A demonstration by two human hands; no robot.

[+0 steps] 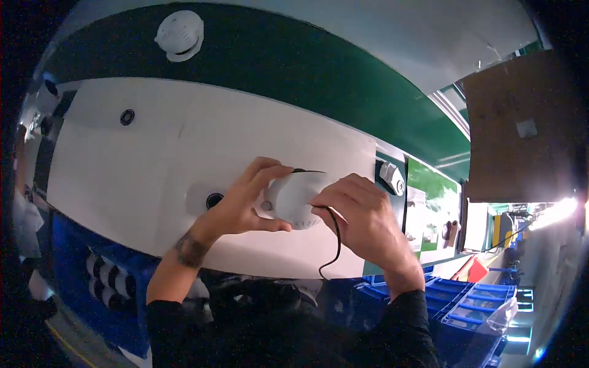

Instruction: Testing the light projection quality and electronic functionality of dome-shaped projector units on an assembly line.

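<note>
A white, rounded plastic housing (296,199) with a row of small slots along its lower edge is between my hands, over the white work surface. My left hand (248,199) grips it from the left, thumb below and fingers at its upper edge. At the housing's right side, my right hand (362,214) is closed with thumb and fingers pinching a thin black cord (338,245). The cord's loose end hangs down toward the near edge. Part of a black strip shows along the housing's top edge; my right fingers hide where the cord meets the housing.
Two black rings, one near my left wrist (214,200) and a farther one (127,117), lie on the white board (153,147). Another white housing (180,35) sits on the green strip behind. To the right are a small white device (391,178), a cardboard box (527,129) and blue crates (472,306).
</note>
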